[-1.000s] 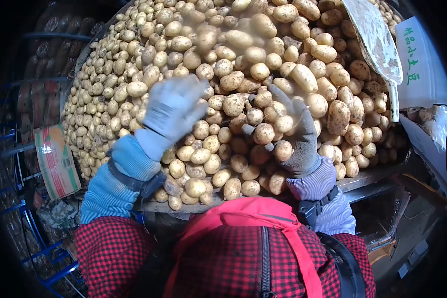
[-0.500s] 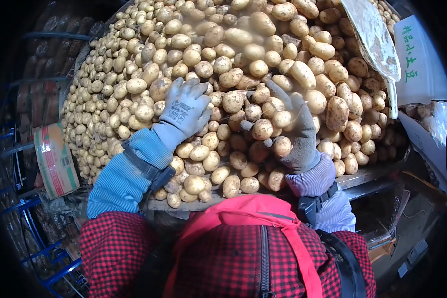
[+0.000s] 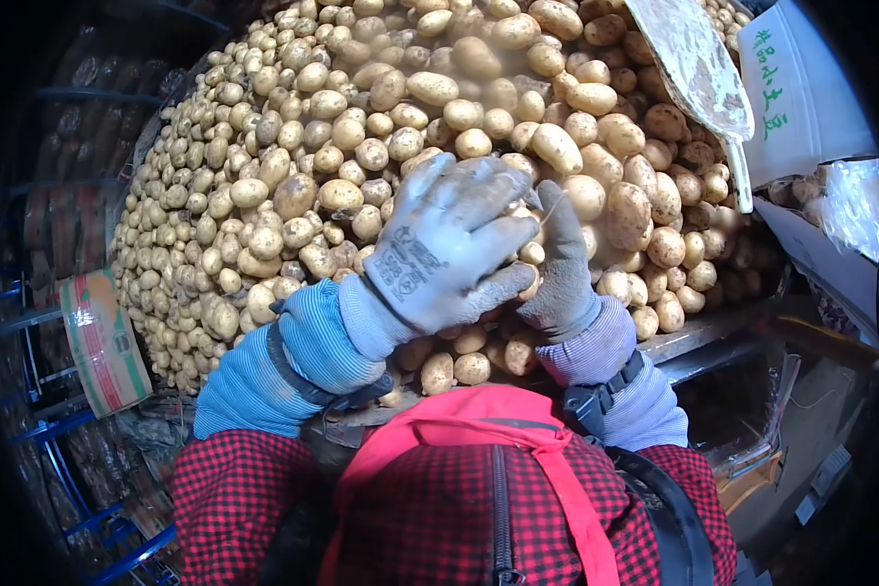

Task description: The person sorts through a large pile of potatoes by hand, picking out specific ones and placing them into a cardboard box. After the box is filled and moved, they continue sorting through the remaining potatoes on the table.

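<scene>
A big heap of potatoes [image 3: 295,195] fills the view ahead of me, small ones on the left and larger ones to the right. My left hand [image 3: 444,244], in a grey-coated glove, curves palm down over potatoes near the front of the heap. Facing it is my gloved right hand [image 3: 565,278], with its thumb raised and its other fingers mostly hidden. Between the two hands a few small potatoes [image 3: 530,253] show, gripped from both sides. How many they hold is hidden under the left glove.
A dirty white scoop [image 3: 698,68] lies on the heap at the upper right, beside a white box [image 3: 811,93] with green writing. A wooden edge [image 3: 698,337] borders the heap in front. At left are a cardboard box [image 3: 105,342] and blue racking [image 3: 132,557].
My left hand has moved right, from resting on the heap to covering the potatoes at my right hand. My right hand has closed up around them. The view has shifted slightly.
</scene>
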The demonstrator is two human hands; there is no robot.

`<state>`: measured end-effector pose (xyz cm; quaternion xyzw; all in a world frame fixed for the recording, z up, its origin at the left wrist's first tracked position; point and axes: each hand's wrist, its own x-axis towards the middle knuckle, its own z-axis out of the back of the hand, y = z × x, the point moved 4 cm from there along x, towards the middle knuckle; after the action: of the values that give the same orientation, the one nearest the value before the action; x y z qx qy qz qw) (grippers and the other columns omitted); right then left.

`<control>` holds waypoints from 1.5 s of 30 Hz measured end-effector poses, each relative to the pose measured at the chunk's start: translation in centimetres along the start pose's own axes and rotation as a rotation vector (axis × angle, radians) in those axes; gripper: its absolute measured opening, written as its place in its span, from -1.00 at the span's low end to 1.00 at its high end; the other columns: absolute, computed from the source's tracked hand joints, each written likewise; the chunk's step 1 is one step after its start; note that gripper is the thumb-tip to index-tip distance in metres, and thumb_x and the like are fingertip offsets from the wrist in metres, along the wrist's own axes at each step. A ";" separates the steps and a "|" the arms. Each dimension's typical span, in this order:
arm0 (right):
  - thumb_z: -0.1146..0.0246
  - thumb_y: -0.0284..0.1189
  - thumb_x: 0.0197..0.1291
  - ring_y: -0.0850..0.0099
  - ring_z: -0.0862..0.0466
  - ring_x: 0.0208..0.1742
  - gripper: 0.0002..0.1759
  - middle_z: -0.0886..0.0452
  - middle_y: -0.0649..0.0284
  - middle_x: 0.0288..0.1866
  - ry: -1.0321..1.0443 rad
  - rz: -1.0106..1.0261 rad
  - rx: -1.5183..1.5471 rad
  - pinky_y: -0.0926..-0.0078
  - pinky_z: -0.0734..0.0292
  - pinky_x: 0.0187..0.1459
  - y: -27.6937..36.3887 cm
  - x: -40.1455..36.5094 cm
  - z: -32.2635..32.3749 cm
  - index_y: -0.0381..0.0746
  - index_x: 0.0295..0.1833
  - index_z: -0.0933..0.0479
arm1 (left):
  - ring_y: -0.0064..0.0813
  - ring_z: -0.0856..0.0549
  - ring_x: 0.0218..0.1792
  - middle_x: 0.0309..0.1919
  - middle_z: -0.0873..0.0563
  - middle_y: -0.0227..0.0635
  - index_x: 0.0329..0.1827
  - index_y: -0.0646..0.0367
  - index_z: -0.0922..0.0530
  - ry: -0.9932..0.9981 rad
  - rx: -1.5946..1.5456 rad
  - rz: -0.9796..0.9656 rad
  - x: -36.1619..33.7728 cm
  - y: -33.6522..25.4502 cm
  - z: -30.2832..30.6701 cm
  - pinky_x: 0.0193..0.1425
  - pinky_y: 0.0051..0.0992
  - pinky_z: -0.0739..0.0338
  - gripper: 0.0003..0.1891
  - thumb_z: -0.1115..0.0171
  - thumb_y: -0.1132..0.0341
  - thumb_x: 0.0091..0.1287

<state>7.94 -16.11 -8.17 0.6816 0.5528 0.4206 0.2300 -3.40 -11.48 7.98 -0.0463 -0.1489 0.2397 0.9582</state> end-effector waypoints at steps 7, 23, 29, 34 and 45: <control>-0.47 -0.76 0.19 0.05 -0.37 0.67 0.17 -0.17 -0.14 0.74 -0.315 -0.490 0.520 0.11 -0.51 0.53 0.3 1.3 -0.7 0.02 0.77 0.01 | 0.04 -0.61 0.38 0.35 -0.68 -0.07 0.30 0.04 -0.70 0.019 0.104 0.272 -5.7 6.5 2.6 0.48 0.02 -0.40 -0.49 -0.51 0.09 0.31; -0.22 -0.64 0.49 -0.02 -0.32 0.69 -0.17 -0.07 -0.06 0.79 0.022 -0.134 0.504 0.08 -0.61 0.48 2.0 1.5 -1.6 0.07 0.74 -0.11 | 0.06 -0.41 0.50 0.52 -0.46 -0.17 0.59 -0.20 -0.46 0.502 0.354 0.264 -8.7 10.7 -3.7 0.61 0.14 -0.16 -0.20 -0.53 -0.01 0.25; -0.22 -0.64 0.47 -0.03 -0.31 0.69 -0.14 -0.06 -0.05 0.80 -0.147 -0.326 0.499 0.02 -0.62 0.47 1.1 1.0 -1.2 0.17 0.74 -0.11 | -0.09 -0.53 0.30 0.30 -0.55 -0.23 0.63 -0.22 -0.38 0.647 0.252 0.473 -6.2 9.9 -6.1 0.42 0.02 -0.31 -0.09 -0.58 0.04 0.17; -0.06 -0.35 0.66 0.10 -0.37 0.67 -0.36 -0.12 0.04 0.79 -0.270 -0.550 0.748 0.16 -0.72 0.36 1.1 1.6 -1.3 0.01 0.74 -0.12 | -0.03 -0.49 0.40 0.41 -0.46 -0.12 0.68 -0.20 -0.30 0.579 0.328 0.411 -6.7 9.6 -6.8 0.50 0.09 -0.26 0.06 -0.67 0.10 0.04; 0.11 0.11 0.69 0.06 -0.72 0.37 -0.25 -0.48 0.22 0.59 -0.182 -0.591 0.833 0.36 -0.88 -0.08 2.4 2.2 -2.0 -0.11 0.75 -0.15 | -0.06 -0.50 0.44 0.31 -0.58 -0.21 0.60 -0.32 -0.45 0.406 0.439 0.230 -6.1 12.1 -4.9 0.63 0.10 -0.18 -0.17 -0.52 0.17 0.18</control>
<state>7.66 -14.99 -4.51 0.5642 0.8199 0.0207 0.0951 -12.43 -3.79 -0.22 0.0984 0.1066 0.3587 0.9221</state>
